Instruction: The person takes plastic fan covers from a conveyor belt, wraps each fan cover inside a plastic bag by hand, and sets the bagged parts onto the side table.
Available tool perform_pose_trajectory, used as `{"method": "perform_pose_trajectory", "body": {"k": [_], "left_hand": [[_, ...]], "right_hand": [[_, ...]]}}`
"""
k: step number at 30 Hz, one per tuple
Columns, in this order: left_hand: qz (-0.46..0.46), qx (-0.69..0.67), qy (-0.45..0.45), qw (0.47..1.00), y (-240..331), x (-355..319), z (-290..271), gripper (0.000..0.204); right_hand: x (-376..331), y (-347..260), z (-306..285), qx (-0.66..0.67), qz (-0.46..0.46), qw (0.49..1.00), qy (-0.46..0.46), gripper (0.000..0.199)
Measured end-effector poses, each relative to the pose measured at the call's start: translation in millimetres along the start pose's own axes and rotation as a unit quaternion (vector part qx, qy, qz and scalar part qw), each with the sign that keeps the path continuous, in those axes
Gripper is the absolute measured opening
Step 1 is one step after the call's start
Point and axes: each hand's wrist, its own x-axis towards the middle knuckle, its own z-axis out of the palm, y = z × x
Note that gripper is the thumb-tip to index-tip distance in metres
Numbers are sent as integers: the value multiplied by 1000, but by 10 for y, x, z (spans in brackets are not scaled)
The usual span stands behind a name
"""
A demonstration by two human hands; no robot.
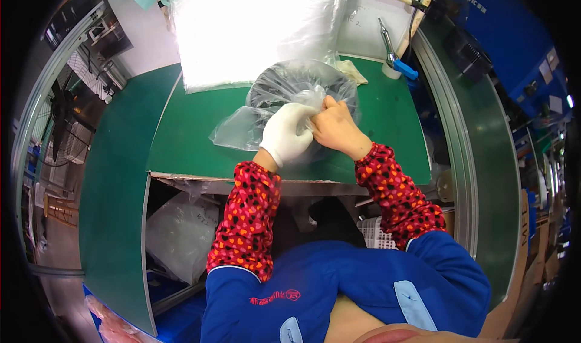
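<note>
A clear plastic bag (238,129) lies on the green work table (390,116), with a dark round object (265,89) showing through its film. What kind of object that is, I cannot make out. My left hand (285,135), in a white glove, is closed on the gathered film at the near side of the bag. Bare and close beside it, my right hand (339,127) pinches the same bunched plastic. A loose flap of the bag spreads out left of the glove. The fingertips of both hands are partly hidden in the folds.
Behind the bag lies a large pile of white plastic sheeting (254,31). A pale cloth (352,72) rests at its right corner. An air gun with a blue part (396,63) stands at the back right. Metal frame posts (451,125) rise on the right.
</note>
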Motion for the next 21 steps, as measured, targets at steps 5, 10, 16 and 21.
{"method": "perform_pose_trajectory", "body": {"k": [5,10,16,21], "left_hand": [[1,81,-28,996,54,-20,-2,16],[28,150,-15,988,-24,20,110,15],[-177,153,-98,967,83,199,139,22],[-178,168,91,965,4,152,297,42]], "right_hand": [[-86,102,-32,40,-10,999,-6,16],[-149,144,-414,226,55,971,56,20],[-101,265,-368,195,99,964,150,28],[-181,72,-122,175,-6,982,69,29]]}}
